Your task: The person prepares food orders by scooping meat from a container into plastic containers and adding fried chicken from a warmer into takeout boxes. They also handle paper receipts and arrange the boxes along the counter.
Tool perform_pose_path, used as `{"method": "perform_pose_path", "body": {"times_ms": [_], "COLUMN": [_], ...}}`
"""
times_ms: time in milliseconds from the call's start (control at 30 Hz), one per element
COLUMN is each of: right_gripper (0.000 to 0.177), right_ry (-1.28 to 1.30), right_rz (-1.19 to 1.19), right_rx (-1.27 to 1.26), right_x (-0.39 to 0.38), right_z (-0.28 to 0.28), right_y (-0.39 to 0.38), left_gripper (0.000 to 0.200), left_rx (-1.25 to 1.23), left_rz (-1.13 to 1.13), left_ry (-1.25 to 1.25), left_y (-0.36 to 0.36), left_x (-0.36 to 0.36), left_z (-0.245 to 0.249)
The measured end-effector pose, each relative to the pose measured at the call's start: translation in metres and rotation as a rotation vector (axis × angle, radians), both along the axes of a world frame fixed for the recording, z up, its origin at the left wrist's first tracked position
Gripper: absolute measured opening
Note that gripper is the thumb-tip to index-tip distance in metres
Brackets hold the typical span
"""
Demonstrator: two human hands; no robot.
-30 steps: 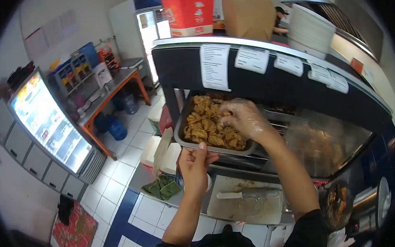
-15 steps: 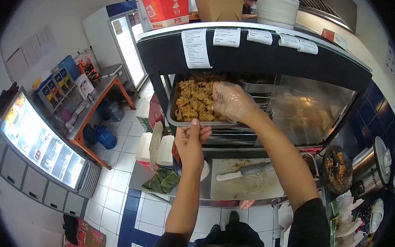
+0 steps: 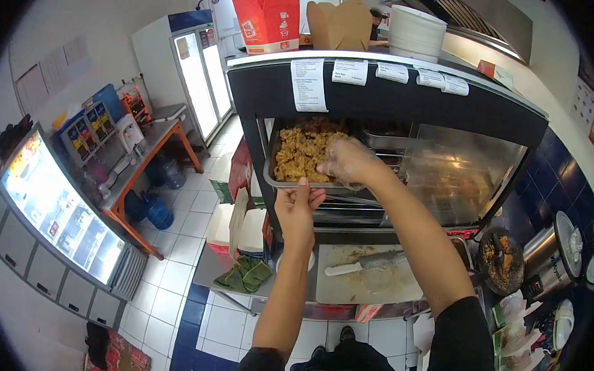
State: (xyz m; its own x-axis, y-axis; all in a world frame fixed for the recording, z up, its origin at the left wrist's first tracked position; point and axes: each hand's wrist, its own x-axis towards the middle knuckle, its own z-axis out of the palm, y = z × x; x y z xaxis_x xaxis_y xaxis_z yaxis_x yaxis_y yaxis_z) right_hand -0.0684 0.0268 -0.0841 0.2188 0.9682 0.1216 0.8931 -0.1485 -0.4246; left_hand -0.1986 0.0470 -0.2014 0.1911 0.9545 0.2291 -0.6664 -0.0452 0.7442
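A metal tray (image 3: pixel 268 173) heaped with golden fried chicken pieces (image 3: pixel 304 152) juts from the opening of a black-topped display warmer (image 3: pixel 410 111). My left hand (image 3: pixel 298 209) grips the tray's front rim, thumb on top and fingers beneath. Over the right side of the tray is my right hand (image 3: pixel 353 163), in a clear plastic glove, its curled fingers against the chicken. The glove and the pieces partly hide those fingertips. Below the warmer, a knife with a white handle (image 3: pixel 343 268) lies on a white cutting board (image 3: pixel 328 289) beside some clear plastic.
Paper slips hang from the warmer's top edge, with a red box (image 3: pixel 266 20), brown box (image 3: pixel 337 26) and white containers (image 3: pixel 416 33) above. Green leaves (image 3: pixel 244 275) lie left of the board. A stone mortar (image 3: pixel 501 260) and a steel cooker (image 3: pixel 544 258) stand right.
My view has shifted, so the warmer sits slightly lower and farther right. My right hand has moved lower against the chicken. The left hand still grips the tray rim.
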Motion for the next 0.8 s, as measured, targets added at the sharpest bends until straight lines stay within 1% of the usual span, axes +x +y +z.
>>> {"method": "perform_pose_path", "body": {"times_ms": [67,200,267,300,367,400,500,567,600,667,700,767,800], "right_gripper": [0.036,0.034,0.029,0.029,0.024,0.024,0.025,0.023,0.023,0.023,0.023,0.027,0.027], "right_ry": [-0.253,-0.275,-0.095,-0.097,-0.204,-0.208,-0.26,-0.267,-0.269,-0.287,-0.286,-0.212,-0.209], "right_rz": [0.13,0.118,0.07,0.077,0.183,0.192,0.213,0.157,0.161,0.301,0.299,0.31,0.308], "right_rx": [-0.004,-0.043,-0.039,-0.037,0.053,0.056,0.0,-0.083,-0.086,-0.09,-0.091,0.169,0.167], "right_x": [0.005,0.012,0.016,0.02,0.028,0.033,0.03,0.025,0.028,0.038,0.043,0.042,0.044], "right_z": [-0.01,-0.019,-0.013,-0.015,-0.018,-0.02,-0.018,-0.01,-0.011,-0.013,-0.015,-0.012,-0.01], "right_y": [0.015,0.039,0.039,0.042,0.049,0.052,0.05,0.046,0.05,0.055,0.055,0.05,0.047], "left_gripper": [0.021,0.021,0.021,0.021,0.022,0.022,0.024,0.024,0.024,0.023,0.023,0.023,0.024], "left_rx": [0.033,0.027,0.049,0.05,0.035,0.038,0.01,0.012,0.023,0.016,0.013,0.012,0.009], "left_rz": [0.003,0.029,0.025,0.033,0.019,0.029,0.032,0.041,0.041,0.036,0.029,0.025,0.024], "left_ry": [-0.006,-0.019,-0.016,-0.017,-0.018,-0.022,0.007,0.003,0.004,0.002,0.002,0.005,0.006], "left_y": [0.001,0.002,0.001,0.001,0.002,0.004,0.004,0.005,0.005,0.005,0.006,0.008,0.008], "left_x": [0.0,0.002,0.002,0.002,0.002,0.002,0.001,0.001,0.002,0.001,0.001,0.001,0.001], "left_z": [0.001,0.001,0.002,0.003,0.004,0.004,0.004,0.006,0.007,0.012,0.013,0.011,0.01]}}
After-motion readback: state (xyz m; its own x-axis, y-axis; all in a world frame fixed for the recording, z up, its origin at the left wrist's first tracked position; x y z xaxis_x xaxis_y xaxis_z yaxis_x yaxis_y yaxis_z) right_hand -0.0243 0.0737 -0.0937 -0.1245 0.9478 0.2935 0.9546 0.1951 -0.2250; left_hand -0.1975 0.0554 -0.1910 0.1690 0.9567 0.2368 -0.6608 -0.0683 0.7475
